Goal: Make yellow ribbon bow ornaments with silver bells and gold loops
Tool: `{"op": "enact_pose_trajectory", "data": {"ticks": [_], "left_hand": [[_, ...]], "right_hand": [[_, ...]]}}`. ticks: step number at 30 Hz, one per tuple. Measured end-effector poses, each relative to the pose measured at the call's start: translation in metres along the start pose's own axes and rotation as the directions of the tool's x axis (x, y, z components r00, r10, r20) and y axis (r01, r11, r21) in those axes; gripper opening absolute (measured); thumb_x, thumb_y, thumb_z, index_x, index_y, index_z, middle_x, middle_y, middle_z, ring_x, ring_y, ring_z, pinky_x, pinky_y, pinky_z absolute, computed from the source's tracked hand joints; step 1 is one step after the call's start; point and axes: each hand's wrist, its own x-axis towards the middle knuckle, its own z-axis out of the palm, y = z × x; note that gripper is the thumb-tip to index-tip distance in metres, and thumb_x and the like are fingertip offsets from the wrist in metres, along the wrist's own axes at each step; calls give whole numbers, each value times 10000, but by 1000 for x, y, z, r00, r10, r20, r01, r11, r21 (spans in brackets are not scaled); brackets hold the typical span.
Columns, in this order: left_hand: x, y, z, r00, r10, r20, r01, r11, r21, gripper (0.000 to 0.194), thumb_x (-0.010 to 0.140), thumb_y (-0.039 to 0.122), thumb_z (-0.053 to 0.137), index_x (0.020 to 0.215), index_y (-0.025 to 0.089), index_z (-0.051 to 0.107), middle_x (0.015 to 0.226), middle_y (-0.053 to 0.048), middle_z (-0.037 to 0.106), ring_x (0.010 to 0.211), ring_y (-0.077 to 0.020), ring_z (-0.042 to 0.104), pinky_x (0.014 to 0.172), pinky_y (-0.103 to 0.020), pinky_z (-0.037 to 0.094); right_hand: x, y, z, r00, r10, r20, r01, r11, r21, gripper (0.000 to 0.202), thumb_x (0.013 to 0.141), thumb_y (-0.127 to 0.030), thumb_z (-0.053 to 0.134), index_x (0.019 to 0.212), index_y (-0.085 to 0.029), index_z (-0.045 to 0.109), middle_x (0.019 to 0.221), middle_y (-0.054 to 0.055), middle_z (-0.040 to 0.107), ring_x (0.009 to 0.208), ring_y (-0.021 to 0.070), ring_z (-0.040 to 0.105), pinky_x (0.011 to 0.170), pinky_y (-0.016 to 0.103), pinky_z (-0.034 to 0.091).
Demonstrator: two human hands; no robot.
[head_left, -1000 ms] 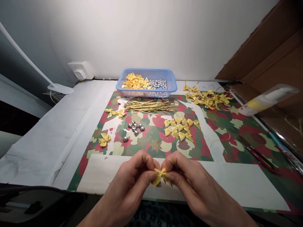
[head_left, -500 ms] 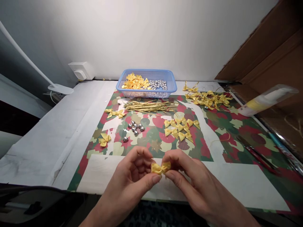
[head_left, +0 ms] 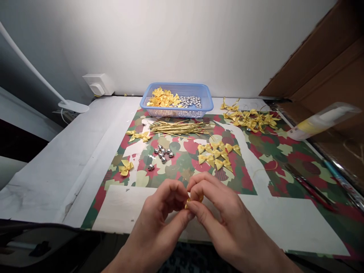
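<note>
Between my fingertips, near the table's front edge, is a yellow ribbon bow [head_left: 187,204], mostly covered by the fingers. My left hand [head_left: 167,216] pinches it from the left with thumb and curled fingers. From the right, my right hand [head_left: 217,210] closes over it, thumb and forefinger on the ribbon. Just beyond the hands lie several silver jingle bells [head_left: 162,153] to the left and a group of yellow bows [head_left: 218,153] to the right. A loose yellow bow [head_left: 125,167] and a few others sit farther left.
A blue basket [head_left: 176,112] of bows and bells stands at the wall, behind gold twist ties [head_left: 179,128]. At right are tied bows [head_left: 251,119], a bottle [head_left: 322,121], scissors-like red-handled tools [head_left: 311,189] and a cardboard box [head_left: 315,57]. A white lamp [head_left: 73,107] stands left.
My hands have drawn closer together, and the right fingers now cover most of the bow that was showing before. The things on the table have stayed in place.
</note>
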Motion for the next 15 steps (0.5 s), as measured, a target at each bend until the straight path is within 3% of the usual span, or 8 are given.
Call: {"op": "enact_pose_trajectory", "data": {"ticks": [10, 15], "left_hand": [[0, 2, 0, 1000, -25, -9, 24, 997, -68, 107, 928, 133, 678, 948, 227, 631, 877, 28, 651, 811, -113, 633, 725, -184, 498], [0, 0, -3, 995, -83, -61, 63, 958, -280, 254, 862, 166, 784, 1043, 251, 626, 820, 40, 713, 783, -97, 644, 706, -156, 496]], "right_hand": [[9, 7, 7, 978, 207, 32, -209, 948, 242, 228, 1000, -246, 501, 774, -214, 498, 845, -9, 546, 774, 142, 514, 706, 271, 434], [3, 18, 0, 958, 287, 18, -258, 831, 493, 264, 988, -511, 561, 1034, -255, 602, 975, 1, 581, 897, 145, 558, 763, 232, 460]]}}
